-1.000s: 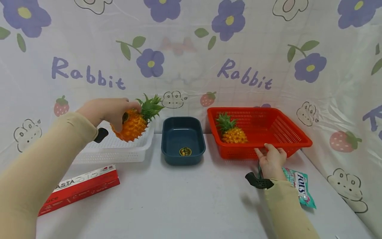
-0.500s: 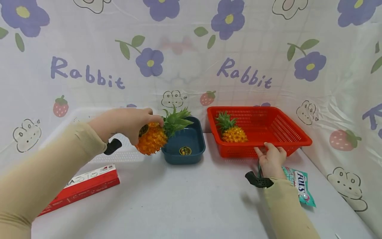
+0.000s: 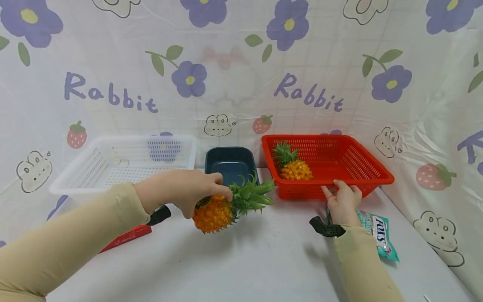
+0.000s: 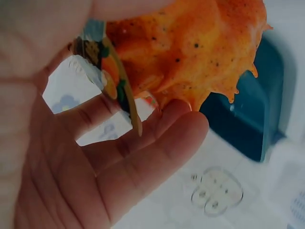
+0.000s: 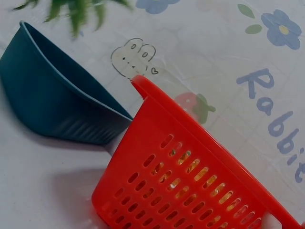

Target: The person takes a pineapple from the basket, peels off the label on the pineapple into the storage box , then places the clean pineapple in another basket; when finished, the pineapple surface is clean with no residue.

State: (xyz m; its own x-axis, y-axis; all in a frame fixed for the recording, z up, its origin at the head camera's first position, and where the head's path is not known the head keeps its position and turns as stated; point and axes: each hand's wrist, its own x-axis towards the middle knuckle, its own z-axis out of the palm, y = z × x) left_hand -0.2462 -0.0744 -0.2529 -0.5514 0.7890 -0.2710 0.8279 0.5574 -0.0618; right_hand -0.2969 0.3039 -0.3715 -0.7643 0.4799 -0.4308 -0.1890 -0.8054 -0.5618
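My left hand [image 3: 188, 191] grips an orange toy pineapple [image 3: 214, 213] above the table, its green leaves pointing right. In the left wrist view, fingers and thumb wrap the spiky body [image 4: 190, 52] beside a dark paper tag [image 4: 116, 81]. The held pineapple overlaps the front of a dark blue bin [image 3: 230, 161]. My right hand [image 3: 343, 204] pinches the front rim of a red basket [image 3: 328, 183], thumb on top and fingers below. Inside that basket's left end lies a second pineapple [image 3: 296, 170], seen through the slots in the right wrist view.
A white basket [image 3: 90, 167] stands at the back left, partly behind my left forearm. Under that forearm shows a red box [image 3: 128, 238]. A teal FOX'S packet [image 3: 385, 239] lies beside my right wrist. A printed curtain [image 3: 234, 84] hangs behind the containers.
My left hand has carried the pineapple from over the white basket rightward and toward me, to in front of the blue bin. My right hand has stayed on the red basket's rim.
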